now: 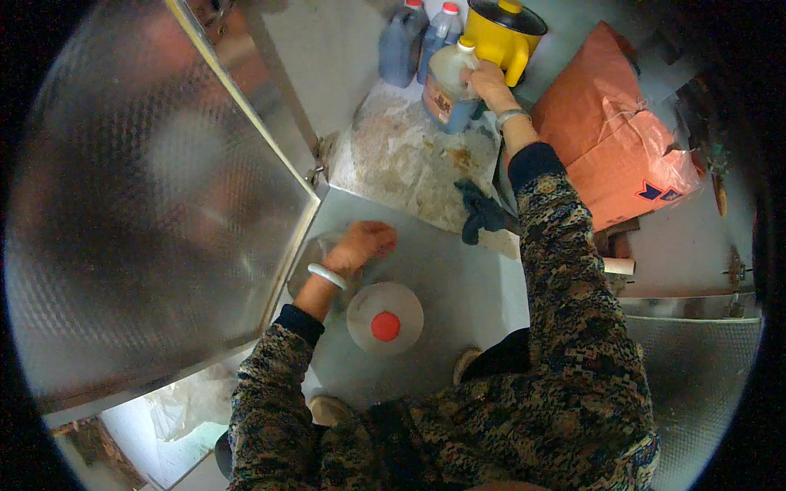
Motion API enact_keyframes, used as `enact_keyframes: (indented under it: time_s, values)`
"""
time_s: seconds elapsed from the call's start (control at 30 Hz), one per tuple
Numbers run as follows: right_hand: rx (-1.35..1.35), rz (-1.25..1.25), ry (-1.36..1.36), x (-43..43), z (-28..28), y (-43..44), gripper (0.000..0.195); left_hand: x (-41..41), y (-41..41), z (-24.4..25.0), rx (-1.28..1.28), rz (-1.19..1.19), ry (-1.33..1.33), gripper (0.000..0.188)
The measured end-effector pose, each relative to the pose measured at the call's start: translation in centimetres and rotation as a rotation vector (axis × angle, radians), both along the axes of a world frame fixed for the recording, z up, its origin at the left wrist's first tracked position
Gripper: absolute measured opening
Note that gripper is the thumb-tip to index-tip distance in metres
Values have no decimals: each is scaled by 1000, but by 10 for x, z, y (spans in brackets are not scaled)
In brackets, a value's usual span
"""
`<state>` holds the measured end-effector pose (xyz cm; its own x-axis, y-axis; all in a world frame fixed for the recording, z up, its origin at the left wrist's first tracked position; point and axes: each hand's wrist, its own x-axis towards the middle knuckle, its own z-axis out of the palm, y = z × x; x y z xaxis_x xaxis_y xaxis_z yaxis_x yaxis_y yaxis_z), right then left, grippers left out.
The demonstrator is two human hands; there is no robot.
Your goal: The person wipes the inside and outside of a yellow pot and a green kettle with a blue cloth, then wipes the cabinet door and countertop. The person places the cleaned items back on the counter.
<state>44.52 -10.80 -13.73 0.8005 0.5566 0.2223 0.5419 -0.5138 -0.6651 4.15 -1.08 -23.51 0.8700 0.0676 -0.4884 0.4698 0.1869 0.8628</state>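
My right hand (489, 86) reaches forward and grips the upper part of a translucent plastic jug (447, 86) with a yellow cap, a label and dark liquid inside. The jug is near the far end of a stained pale board or sheet (405, 147). My left hand (365, 242) hovers nearer to me, its fingers curled and blurred, and the picture does not settle whether it holds anything. Beneath that wrist is a clear container (304, 267), partly hidden. Just in front of me stands a round translucent bottle (362, 307) with a red cap (385, 326).
Two jugs of dark liquid with red caps, one a handled jug (400, 52), stand at the back beside a yellow pot (491, 37) with a dark lid. A dark cloth or glove (479, 212) lies near an orange sack (620, 147). At left stands a textured, framed door panel (166, 202).
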Motion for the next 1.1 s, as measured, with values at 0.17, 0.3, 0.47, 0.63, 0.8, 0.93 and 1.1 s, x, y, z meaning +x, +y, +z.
enact_keyframes:
  time_s: [0.17, 0.3, 0.47, 0.63, 0.8, 0.93, 1.1]
  values:
    - [-7, -75, -27, 3, 1, 0, 36, 1, 0, 0, 43, -40, 6, 29]
    - [-8, -75, -137, -8, 2, 3, 40, 0, -2, -2, -14, -1, 2, 30]
    - [80, -107, -194, -15, -6, 3, 44, 1, -6, -3, 20, -14, 3, 29]
    - [13, -132, -159, -21, -6, -1, 46, 3, -10, 7, 15, -23, -23, 29]
    - [-80, -234, -217, -39, 17, -24, 43, 3, -11, 12, 5, -17, -57, 28]
    - [-95, -390, -351, -45, 43, -51, 49, 1, -7, 5, 44, -41, -67, 27]
    - [-90, -517, -443, -44, 58, -63, 54, 3, -8, 0, 13, -51, -80, 27]
